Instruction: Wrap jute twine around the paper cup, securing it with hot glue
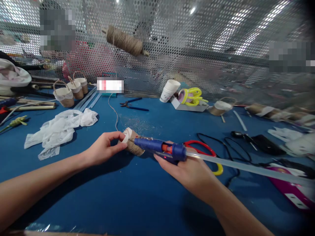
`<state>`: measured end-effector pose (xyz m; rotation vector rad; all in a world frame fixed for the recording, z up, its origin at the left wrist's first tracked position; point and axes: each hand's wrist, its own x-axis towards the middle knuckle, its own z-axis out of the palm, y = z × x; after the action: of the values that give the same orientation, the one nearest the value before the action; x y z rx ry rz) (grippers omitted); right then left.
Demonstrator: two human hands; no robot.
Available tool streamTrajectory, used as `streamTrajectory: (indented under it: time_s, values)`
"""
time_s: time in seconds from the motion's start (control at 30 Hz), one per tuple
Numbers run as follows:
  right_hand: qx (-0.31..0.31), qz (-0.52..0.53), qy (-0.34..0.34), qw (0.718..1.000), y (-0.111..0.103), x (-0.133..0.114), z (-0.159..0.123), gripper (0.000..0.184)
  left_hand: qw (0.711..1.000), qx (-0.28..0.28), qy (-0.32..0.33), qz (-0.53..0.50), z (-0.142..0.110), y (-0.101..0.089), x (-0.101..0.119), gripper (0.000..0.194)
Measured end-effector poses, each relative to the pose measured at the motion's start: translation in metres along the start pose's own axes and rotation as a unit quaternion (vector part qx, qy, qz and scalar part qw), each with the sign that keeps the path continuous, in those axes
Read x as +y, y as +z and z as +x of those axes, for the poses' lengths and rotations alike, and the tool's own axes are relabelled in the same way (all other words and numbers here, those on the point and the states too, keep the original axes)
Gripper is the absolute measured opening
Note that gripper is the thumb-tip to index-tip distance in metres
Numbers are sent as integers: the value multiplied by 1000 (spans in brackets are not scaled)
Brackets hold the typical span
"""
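My left hand [107, 147] pinches the rim of a paper cup [134, 146] that lies tilted over the blue table, its side partly wrapped in brown twine. Around the handle of a blue glue gun [159, 147] my right hand [187, 167] is closed. The gun's nozzle points left and reaches the cup near my left fingertips; whether it touches cannot be made out. A long clear glue stick [236, 165] sticks out of the gun's back to the right. A strand of twine [115, 113] runs up from the cup toward the twine spool [125, 41].
Blue-handled pliers [135, 104], stacked paper cups [170, 90] and a white box [188, 105] stand toward the mesh. Small twine baskets [64, 96] and white lace [66, 126] are left. Red-handled scissors [203, 147] and black cables [227, 142] lie right.
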<state>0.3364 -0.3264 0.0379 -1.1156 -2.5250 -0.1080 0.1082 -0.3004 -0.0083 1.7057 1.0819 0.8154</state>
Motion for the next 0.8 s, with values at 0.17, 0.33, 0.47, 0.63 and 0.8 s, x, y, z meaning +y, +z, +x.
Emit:
streamTrajectory:
  time_s: [0.17, 0.33, 0.47, 0.63, 0.8]
  values:
    - [-1, 16, 39, 999, 0, -2, 2, 19, 1000, 3, 20, -3, 0, 0, 0, 19]
    - [13, 93, 100, 991, 3, 0, 3, 14, 1000, -4, 26, -2, 2, 0, -2, 20]
    - [10, 113, 114, 987, 5, -1, 1, 15, 1000, -1, 22, 7, 2, -1, -4, 28]
    - [5, 134, 134, 982, 6, -4, -2, 8, 999, -2, 33, 7, 1, -1, -4, 30]
    - [-1, 142, 137, 980, 2, 0, 2, 14, 1000, 0, 18, 2, 0, -1, -1, 30]
